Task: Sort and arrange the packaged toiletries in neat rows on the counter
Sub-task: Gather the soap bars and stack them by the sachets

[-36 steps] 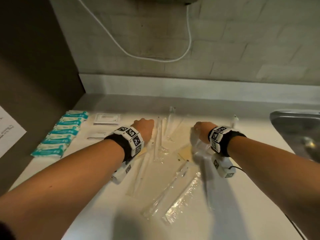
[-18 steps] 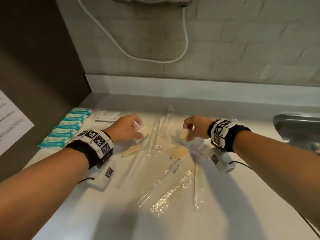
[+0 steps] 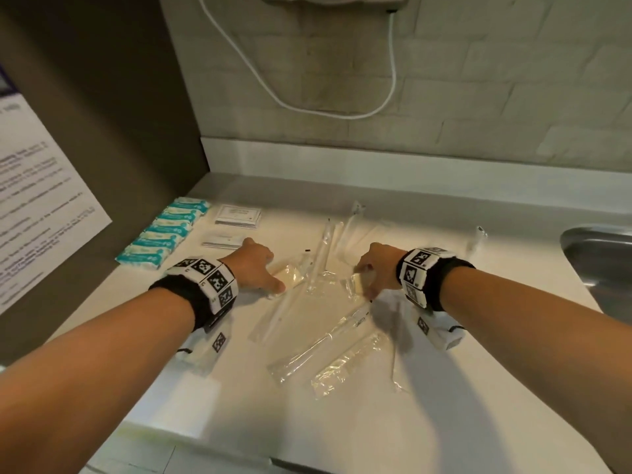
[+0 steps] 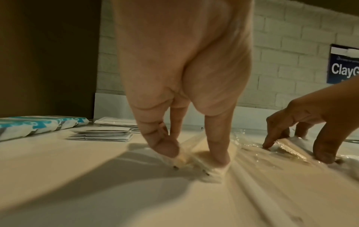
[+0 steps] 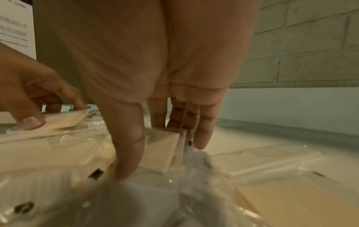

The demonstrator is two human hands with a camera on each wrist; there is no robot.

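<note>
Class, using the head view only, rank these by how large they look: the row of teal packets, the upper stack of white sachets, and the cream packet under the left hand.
1. Row of teal packets, clearly largest.
2. Upper stack of white sachets.
3. Cream packet, though the left hand partly covers it, so its place below the sachets is unsure.

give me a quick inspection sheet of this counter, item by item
surface: pale counter, dry as far as can be told
job's things: teal packets in a neat row at left; white sachets stacked beside them; clear-wrapped long items scattered unsorted mid-counter
clutter: nothing seen
grippers: left hand pinches a cream flat packet; right hand pinches another cream packet
cables: white cord looping on the wall
surroundings: brick wall, sink at right, printed notice at left
</note>
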